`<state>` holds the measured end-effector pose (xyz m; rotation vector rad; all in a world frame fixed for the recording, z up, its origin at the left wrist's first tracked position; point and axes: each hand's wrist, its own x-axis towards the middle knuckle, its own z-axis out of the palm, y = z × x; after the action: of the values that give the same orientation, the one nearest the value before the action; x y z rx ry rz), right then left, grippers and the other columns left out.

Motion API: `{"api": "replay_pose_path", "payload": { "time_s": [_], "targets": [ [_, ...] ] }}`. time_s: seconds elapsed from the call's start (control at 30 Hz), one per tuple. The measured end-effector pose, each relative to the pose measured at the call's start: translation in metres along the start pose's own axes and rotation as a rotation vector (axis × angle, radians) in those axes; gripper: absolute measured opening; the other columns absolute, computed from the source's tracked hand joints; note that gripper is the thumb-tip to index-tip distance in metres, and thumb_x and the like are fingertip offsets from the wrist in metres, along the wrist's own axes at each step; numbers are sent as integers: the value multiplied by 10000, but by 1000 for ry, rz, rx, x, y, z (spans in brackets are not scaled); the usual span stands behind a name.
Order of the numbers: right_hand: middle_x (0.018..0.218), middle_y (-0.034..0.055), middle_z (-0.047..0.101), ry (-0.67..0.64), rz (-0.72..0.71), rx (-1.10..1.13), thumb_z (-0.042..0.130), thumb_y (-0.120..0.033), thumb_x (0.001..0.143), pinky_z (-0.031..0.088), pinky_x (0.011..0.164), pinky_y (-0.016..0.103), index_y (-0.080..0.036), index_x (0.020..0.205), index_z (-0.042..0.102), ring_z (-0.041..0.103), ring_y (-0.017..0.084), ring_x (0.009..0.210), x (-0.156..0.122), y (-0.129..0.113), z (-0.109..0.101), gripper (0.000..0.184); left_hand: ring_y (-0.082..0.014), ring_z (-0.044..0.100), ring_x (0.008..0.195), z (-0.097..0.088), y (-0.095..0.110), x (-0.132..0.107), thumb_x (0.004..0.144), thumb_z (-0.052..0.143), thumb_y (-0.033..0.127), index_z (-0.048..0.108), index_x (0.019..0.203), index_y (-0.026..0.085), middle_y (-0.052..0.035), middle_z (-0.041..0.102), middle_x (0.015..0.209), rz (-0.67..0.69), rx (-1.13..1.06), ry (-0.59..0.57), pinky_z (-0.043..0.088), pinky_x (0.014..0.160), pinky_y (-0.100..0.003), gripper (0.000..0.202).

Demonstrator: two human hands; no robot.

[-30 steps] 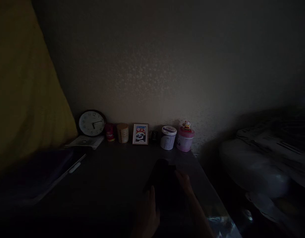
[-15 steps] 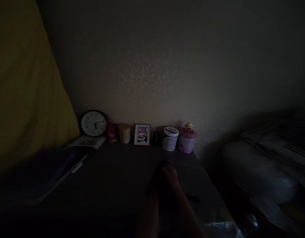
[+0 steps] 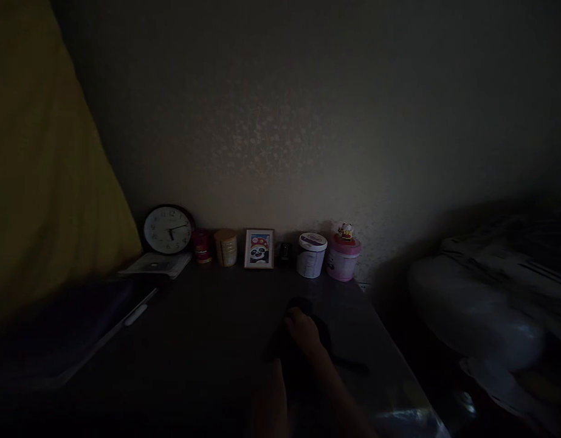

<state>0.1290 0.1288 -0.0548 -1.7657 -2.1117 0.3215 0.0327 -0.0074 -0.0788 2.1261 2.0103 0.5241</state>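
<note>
Dark item (image 3: 292, 351), fabric-looking, too black to make out, lay on the dark tabletop (image 3: 207, 328), near its right part, with a thin strip sticking out to the right. My right hand (image 3: 304, 331) was on top of it, fingers bent; couldn't tell if they pinched it or just pressed. My left hand (image 3: 275, 389) was at its near left side, mostly in shadow; grip couldn't be told. Behind, along the wall (image 3: 271, 128): white tub (image 3: 310, 258), lidded, beside pink tub (image 3: 343, 261), also lidded, with a small figurine (image 3: 345, 231) standing on that lid. Contents of both hidden. Left of those, small dark object (image 3: 285, 252), framed panda picture (image 3: 259, 249), tan-topped ribbed jar (image 3: 226, 249), red container (image 3: 202, 248); insides not visible either. Then round clock (image 3: 168, 230), upright behind flat papers (image 3: 157, 265). Yellow curtain (image 3: 43, 158) hung far left.
</note>
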Motion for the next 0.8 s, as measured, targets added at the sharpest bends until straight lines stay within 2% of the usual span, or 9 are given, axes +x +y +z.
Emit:
{"api": "replay_pose_path", "payload": {
  "time_s": [0.13,0.23,0.3,0.4,0.47,0.57,0.67,0.8],
  "targets": [
    [947,60,673,-9,-32,12,406,-248,842,404,663,242,-193,1074,541,627,183,861,-3,-1,0,273,-298,292,1268,0,7,1,749,549,182,220,1358,286,-101,203,1439,-17,23,35,332,972,-443,700],
    [945,44,673,9,-79,90,412,-237,843,416,684,241,-201,1074,538,626,174,862,-7,1,-1,265,-318,291,1271,1,16,7,736,475,72,178,1369,314,-94,122,1468,-41,50,33,320,973,-449,739],
    [961,28,666,40,-142,180,409,-228,849,426,717,238,-216,1051,550,617,158,876,-15,5,-2,247,-283,342,1250,2,19,11,779,378,62,168,1376,283,-96,163,1460,-68,20,19,314,984,-429,670],
    [977,23,646,128,-302,281,388,-228,870,428,787,248,-228,976,588,583,143,918,-36,12,-2,227,-202,424,1197,7,18,15,838,266,101,113,1389,242,-91,314,1405,-134,-106,3,338,979,-336,589],
    [984,31,637,179,-401,290,373,-229,883,426,819,271,-229,944,605,563,147,939,-51,17,-1,240,-181,461,1161,14,14,17,849,278,133,123,1388,251,-74,384,1366,-159,-153,-17,363,955,-295,574],
    [1049,42,624,209,-470,259,355,-223,891,412,883,321,-237,952,620,533,165,1021,-60,29,5,272,-227,457,1166,27,9,20,823,373,143,205,1374,246,-76,388,1365,-156,-104,-63,368,962,-311,586],
    [1120,53,606,235,-490,204,341,-235,894,358,965,392,-228,1050,606,474,190,1134,-43,42,14,307,-279,444,1174,34,7,21,793,383,82,223,1368,204,-104,298,1413,-129,-40,-85,366,981,-363,609],
    [1174,60,583,238,-453,139,331,-221,885,338,981,416,-206,1124,574,447,192,1173,5,59,20,341,-301,492,1118,30,9,19,741,272,-34,207,1355,236,-52,181,1447,-65,111,-120,423,918,-454,674]
  ]
}}
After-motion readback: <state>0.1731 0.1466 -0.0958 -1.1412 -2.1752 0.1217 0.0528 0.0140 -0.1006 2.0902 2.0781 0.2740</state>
